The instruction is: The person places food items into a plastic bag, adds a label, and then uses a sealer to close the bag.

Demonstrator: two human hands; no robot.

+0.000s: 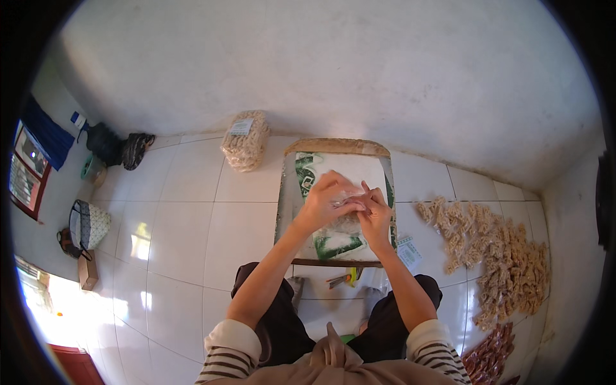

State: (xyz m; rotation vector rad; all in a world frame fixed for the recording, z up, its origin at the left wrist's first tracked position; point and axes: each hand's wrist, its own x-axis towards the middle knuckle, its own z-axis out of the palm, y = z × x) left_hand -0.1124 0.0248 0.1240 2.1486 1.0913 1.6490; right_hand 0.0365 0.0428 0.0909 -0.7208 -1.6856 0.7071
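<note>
My left hand (323, 204) and my right hand (376, 217) meet above a low board-like table (337, 146), their fingertips pinched together. Between them is a thin, clear plastic bag (347, 222), hanging below the fingers; what it holds, if anything, is too blurred to make out. Under the hands lies a white sheet with green print (339, 246), seemingly dusted with white powder. Both my hands are closed on the plastic.
A bundle of packed beige snacks (245, 144) stands at the wall. Many small beige packets (507, 263) lie on the right floor, with dark red packets (491, 356) nearer. Paper labels (409, 253) and a yellow-handled tool (352, 276) lie beside the table. A woven basket (91, 224) is left.
</note>
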